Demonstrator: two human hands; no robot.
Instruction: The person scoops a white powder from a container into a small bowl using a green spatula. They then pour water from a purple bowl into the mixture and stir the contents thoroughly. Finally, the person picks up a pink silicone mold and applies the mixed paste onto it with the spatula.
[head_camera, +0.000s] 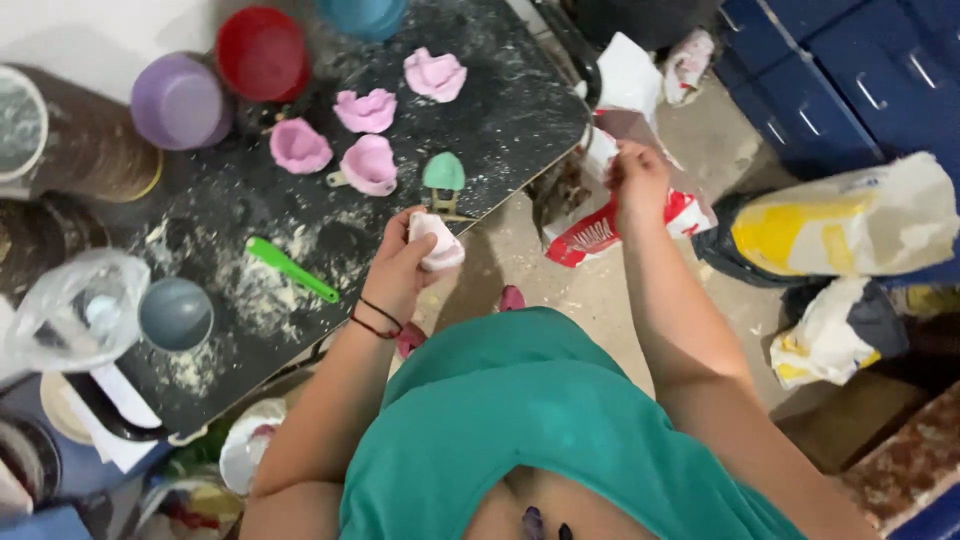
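A person in a teal top stands at the corner of a dark worktop (500, 120) dusted with white powder, seen from above. Their left hand (405, 265) is wrapped around a small pale pink mould (436, 240), fingers closed about its sides, holding it just off the table's edge in front of the body. The right hand (637, 180) reaches out over the floor to the right, fingers pinched together on the top of a white and red bag (600, 235) that stands beside the table.

The mould looks like soft, rubbery material with a white filling showing at the top — likely light, slightly flexible, and dusty enough to slip. Cupping it around the body, as the hand does now, seems the safest hold; squeezing hard could distort it or crack whatever has set inside. The bag looks thin and crinkly, best gripped at its folded rim.

On the worktop lie four more pink moulds (366, 110), a green mould on a stand (443, 175), a green spatula (290, 268), a grey bowl (176, 313), a purple bowl (180, 100) and a red bowl (262, 52). Further sacks — one yellow and white sack (850, 215) — slump against blue cabinets (850, 70).
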